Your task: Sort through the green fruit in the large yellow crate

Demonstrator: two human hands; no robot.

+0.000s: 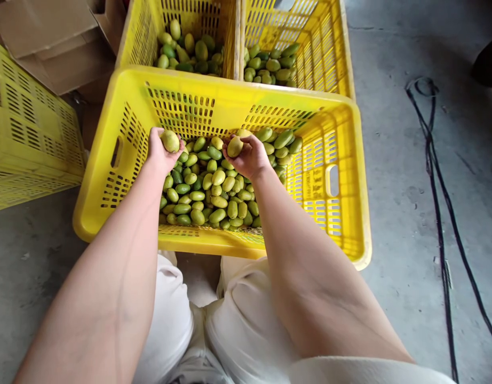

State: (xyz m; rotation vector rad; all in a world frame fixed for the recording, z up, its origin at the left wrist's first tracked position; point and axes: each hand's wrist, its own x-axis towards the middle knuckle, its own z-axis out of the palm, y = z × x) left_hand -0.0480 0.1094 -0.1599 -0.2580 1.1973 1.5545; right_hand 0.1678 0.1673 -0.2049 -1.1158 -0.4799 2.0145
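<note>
A large yellow plastic crate stands in front of my knees, its floor heaped with smooth oval fruits from dark green to yellow. Over the left part of the heap, my left hand is closed around one yellow-green oval fruit. My right hand, palm turned up above the heap, holds a second yellowish oval fruit in its curled fingers. Another yellow fruit shows just behind those fingers; whether it is held too I cannot tell.
Behind the crate are two more yellow crate sections, a left one and a right one, with similar fruits. Another yellow crate stands at the left, near cardboard boxes. A black cable lies on the grey floor at right.
</note>
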